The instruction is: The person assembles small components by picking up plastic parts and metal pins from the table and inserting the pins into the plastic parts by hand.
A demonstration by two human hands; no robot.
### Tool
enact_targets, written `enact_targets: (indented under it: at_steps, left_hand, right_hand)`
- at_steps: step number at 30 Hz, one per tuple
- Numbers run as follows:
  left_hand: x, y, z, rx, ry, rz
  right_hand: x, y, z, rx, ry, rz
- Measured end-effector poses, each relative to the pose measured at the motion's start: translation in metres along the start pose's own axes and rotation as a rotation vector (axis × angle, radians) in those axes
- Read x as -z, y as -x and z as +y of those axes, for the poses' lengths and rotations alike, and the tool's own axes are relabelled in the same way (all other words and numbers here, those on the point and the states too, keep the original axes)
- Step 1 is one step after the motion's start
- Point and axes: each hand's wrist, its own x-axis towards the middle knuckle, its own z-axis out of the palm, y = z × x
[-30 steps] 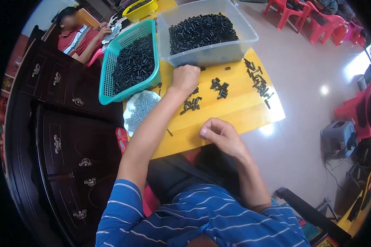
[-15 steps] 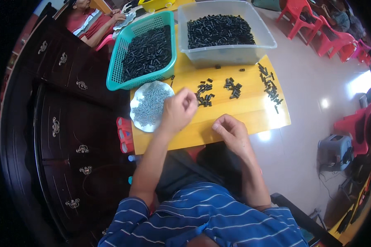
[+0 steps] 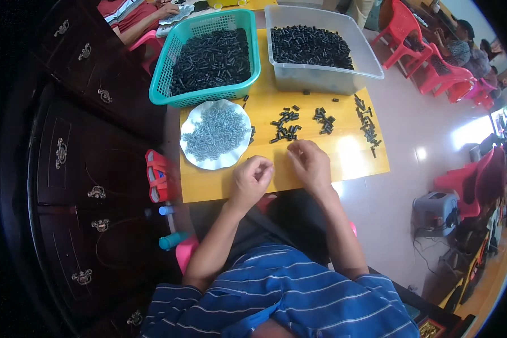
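Observation:
My left hand is curled closed over the near edge of the yellow tabletop, just below the plate. Whatever its fingers hold, if anything, is too small to make out. Close by, my right hand has its thumb and fingers drawn together, the tips beside a loose pile of small black cylindrical pieces; its contents are hidden too. A white plate with a wavy rim bears a heap of small silvery metal pieces. Further right lie a smaller cluster of black pieces and a scattered row of them.
Behind the plate stands a teal perforated basket, and beside it a translucent plastic bin, both full of black pieces. A dark wooden cabinet flanks the left side. Red chairs and other people are at the far right; another person's hand shows at far left.
My left hand has moved from the plate's right side down toward the table's near edge. My right hand has moved up to the black pieces. The whole view has shifted slightly.

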Motion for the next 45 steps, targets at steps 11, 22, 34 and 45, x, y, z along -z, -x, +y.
enact_targets:
  at_steps: [11, 22, 34, 45]
  left_hand:
    - [0.001, 0.001, -0.005, -0.116, 0.025, 0.039]
    - [0.004, -0.001, 0.000, -0.090, 0.042, 0.034]
    - [0.002, -0.004, 0.033, -0.124, 0.032, -0.020]
    - [-0.002, -0.014, 0.062, -0.124, -0.013, -0.019]
  right_hand:
    - [-0.037, -0.027, 0.001, 0.167, 0.325, -0.026]
    - [-0.011, -0.011, -0.014, 0.084, 0.085, 0.034]
    - [0.007, 0.013, -0.013, -0.221, -0.831, -0.282]
    - [0.020, 0.014, -0.002, -0.376, -1.068, -0.253]
